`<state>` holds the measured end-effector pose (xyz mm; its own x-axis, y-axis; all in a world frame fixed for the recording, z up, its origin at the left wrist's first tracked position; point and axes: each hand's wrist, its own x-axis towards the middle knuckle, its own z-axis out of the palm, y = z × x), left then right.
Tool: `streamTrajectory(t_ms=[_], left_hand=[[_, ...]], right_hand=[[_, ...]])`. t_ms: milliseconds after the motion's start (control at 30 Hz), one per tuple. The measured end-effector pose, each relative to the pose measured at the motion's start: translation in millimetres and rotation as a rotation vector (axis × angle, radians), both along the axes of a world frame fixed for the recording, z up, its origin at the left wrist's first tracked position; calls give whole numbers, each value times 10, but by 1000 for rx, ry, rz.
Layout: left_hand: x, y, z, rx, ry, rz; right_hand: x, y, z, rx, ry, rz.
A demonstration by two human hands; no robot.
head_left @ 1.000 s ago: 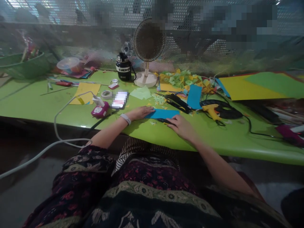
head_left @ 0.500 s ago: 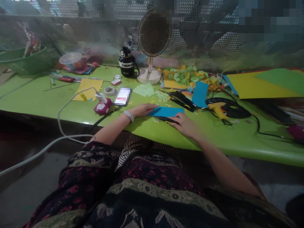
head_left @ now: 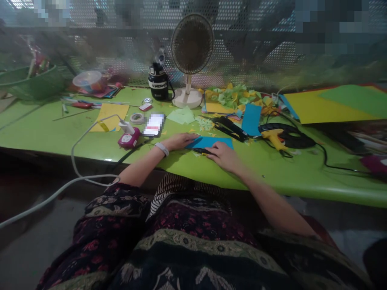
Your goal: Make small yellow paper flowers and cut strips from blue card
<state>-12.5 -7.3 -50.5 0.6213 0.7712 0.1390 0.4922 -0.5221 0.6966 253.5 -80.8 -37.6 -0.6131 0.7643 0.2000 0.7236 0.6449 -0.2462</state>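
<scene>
A strip of blue paper (head_left: 208, 141) lies on the green tabletop in front of me, with a thin dark strip along its near edge. My left hand (head_left: 182, 141), a pale band on its wrist, is closed on the paper's left end. My right hand (head_left: 225, 156) bends over the near edge, fingers together around something small and dark with a yellow end. What that is, I cannot make out. Just beyond lie a black long-handled tool (head_left: 229, 128), a second blue paper piece (head_left: 251, 119) and pale green paper scraps (head_left: 205, 124).
A yellow glue gun (head_left: 274, 137) and black cable are to the right, near large yellow sheets (head_left: 305, 106). Behind stand a fan (head_left: 188, 98) and a black bottle (head_left: 159, 85). Leftward are a phone (head_left: 154, 125), a tape roll (head_left: 137, 118) and a magenta socket block (head_left: 129, 139) with a white cord.
My right hand has slid left along the near edge of the blue paper. My left hand stays at the left end. The whole view has shifted slightly.
</scene>
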Motion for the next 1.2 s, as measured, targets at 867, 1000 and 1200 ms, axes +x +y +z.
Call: streamTrajectory(t_ms=[867, 1000, 1200], left_hand=[[6, -181, 200, -163, -244, 141], [27, -250, 245, -241, -482, 237], [-15, -220, 232, -293, -665, 421]], right_hand=[[146, 668, 264, -149, -110, -68], [181, 565, 350, -140, 96, -59], [779, 872, 592, -102, 439, -594]])
